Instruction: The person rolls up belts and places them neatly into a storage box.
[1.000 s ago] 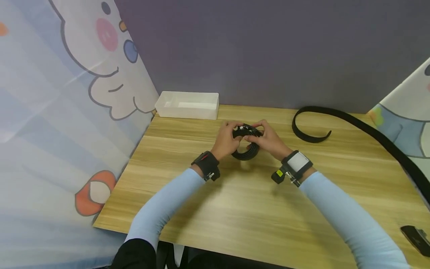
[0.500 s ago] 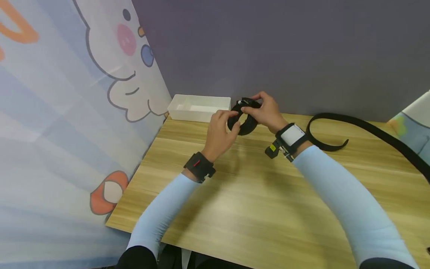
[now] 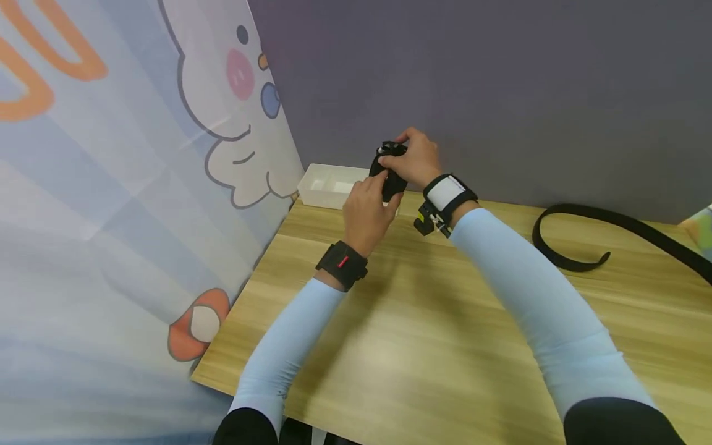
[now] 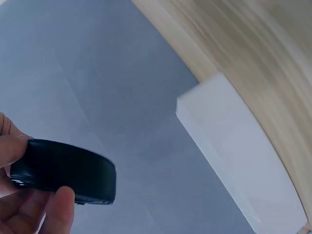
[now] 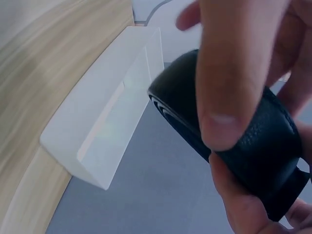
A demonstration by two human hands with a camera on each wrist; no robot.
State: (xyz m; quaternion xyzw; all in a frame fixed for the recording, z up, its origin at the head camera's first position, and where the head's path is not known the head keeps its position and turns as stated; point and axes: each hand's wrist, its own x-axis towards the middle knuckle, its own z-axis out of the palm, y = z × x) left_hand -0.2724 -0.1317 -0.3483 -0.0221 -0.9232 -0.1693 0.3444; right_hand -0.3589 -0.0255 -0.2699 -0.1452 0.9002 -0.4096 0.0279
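Observation:
A rolled-up black belt (image 3: 394,184) is held above the back of the table, in front of a white tray (image 3: 321,196). My right hand (image 3: 418,158) grips the upper part of the roll, thumb on the near side. Lower down, my left hand (image 3: 366,213) holds the roll's left and bottom edge between fingers and thumb. The left wrist view shows the smooth outer face of the belt (image 4: 73,170) with fingertips around one end. Stacked layers and a grained surface of the belt (image 5: 178,83) appear in the right wrist view, partly behind a thumb.
Another black belt strap (image 3: 639,232) lies on the wooden table (image 3: 445,346) at the right, its end curled. A grey wall (image 3: 500,93) rises behind the table, and a printed curtain (image 3: 128,247) hangs along the left side.
Both hands have lifted the rolled belt upward and back toward the wall, nearer the tray. The roll has turned from face-on to more edge-on. The head view has shifted left.

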